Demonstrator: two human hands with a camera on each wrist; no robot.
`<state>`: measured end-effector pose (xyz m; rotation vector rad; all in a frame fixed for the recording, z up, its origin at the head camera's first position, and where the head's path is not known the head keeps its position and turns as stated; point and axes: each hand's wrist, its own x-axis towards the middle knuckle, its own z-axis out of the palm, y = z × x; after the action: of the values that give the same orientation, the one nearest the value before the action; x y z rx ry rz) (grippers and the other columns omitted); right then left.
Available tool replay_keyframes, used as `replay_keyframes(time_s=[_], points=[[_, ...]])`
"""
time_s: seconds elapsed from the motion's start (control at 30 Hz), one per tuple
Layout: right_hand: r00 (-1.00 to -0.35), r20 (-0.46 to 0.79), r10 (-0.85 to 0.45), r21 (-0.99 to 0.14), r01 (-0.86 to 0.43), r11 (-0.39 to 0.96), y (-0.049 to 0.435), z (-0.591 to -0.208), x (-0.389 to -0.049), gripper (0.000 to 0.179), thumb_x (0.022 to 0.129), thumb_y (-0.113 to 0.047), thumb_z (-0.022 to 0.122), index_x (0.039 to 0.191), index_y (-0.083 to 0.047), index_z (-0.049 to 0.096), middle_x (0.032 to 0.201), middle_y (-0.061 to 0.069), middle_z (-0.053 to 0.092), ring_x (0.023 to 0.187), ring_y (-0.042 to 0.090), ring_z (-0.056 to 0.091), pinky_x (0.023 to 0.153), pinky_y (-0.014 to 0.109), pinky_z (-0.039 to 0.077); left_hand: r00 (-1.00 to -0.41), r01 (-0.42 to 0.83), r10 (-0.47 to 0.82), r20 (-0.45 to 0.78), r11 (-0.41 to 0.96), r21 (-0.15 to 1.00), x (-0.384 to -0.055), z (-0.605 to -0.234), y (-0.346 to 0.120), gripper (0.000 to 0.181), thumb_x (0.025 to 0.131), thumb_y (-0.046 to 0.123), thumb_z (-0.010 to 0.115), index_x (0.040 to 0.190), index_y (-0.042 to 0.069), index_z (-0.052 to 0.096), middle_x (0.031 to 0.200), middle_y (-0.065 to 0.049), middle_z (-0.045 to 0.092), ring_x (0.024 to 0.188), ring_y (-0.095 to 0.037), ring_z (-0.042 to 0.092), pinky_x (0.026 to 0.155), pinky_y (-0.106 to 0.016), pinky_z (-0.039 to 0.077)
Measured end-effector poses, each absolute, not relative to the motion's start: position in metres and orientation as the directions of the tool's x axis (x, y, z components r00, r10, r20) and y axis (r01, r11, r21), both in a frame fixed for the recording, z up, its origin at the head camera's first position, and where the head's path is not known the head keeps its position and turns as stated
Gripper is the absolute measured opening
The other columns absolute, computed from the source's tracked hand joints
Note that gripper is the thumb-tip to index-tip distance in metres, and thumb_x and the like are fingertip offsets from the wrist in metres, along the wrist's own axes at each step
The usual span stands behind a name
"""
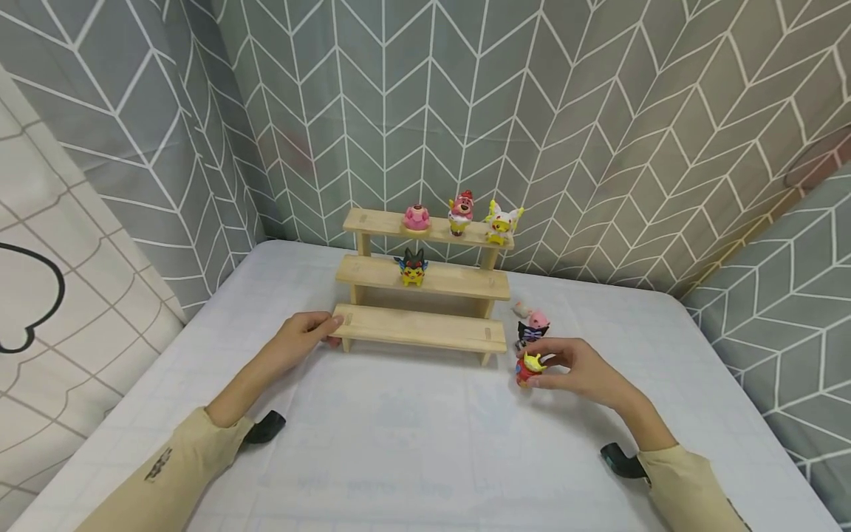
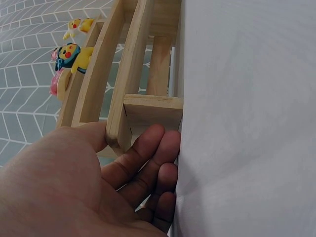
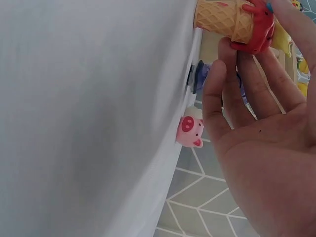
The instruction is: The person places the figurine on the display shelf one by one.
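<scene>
A three-tier wooden display stand (image 1: 425, 326) is on the white-covered table. My left hand (image 1: 298, 341) grips the left end of its lowest shelf, thumb on the upper side and fingers curled beneath, as the left wrist view shows. To the right of the stand, my right hand (image 1: 585, 369) pinches a toy figurine (image 1: 528, 371) in red with a yellow top. The right wrist view shows its waffle ice-cream-cone base (image 3: 224, 20) close to the tabletop. Just beyond that hand are a dark purple figurine (image 1: 531, 332) and a pink pig figurine (image 3: 188, 131).
On the top shelf are a pink figurine (image 1: 417, 217), a pink bear in a red hat (image 1: 460, 213) and a white-and-yellow figurine (image 1: 501, 223). A yellow figurine with dark ears (image 1: 413, 270) occupies the middle shelf. Grey patterned curtains (image 1: 452, 96) hang behind the table.
</scene>
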<state>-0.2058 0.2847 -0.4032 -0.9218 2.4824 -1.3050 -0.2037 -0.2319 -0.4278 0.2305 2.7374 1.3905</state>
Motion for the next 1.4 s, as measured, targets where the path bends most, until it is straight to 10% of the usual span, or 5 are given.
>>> replay_keyframes(time_s=[1.4], points=[[-0.901,0.255,-0.351,-0.747,-0.414,0.521,0.311,-0.372,-0.2,0.039,0.092,-0.009,0.083,0.128,-0.001,0.072,0.121,-0.007,0.074,0.109,-0.002,0.063,0.095,0.01,0.049,-0.989,0.072,0.15,-0.014,0.553,0.83,-0.202,-0.427,-0.231,0.044,0.11,0.045,0.054,0.111,0.006,0.074,0.097,-0.005,0.075,0.1,-0.021,0.059,0.095,-0.038,0.042]])
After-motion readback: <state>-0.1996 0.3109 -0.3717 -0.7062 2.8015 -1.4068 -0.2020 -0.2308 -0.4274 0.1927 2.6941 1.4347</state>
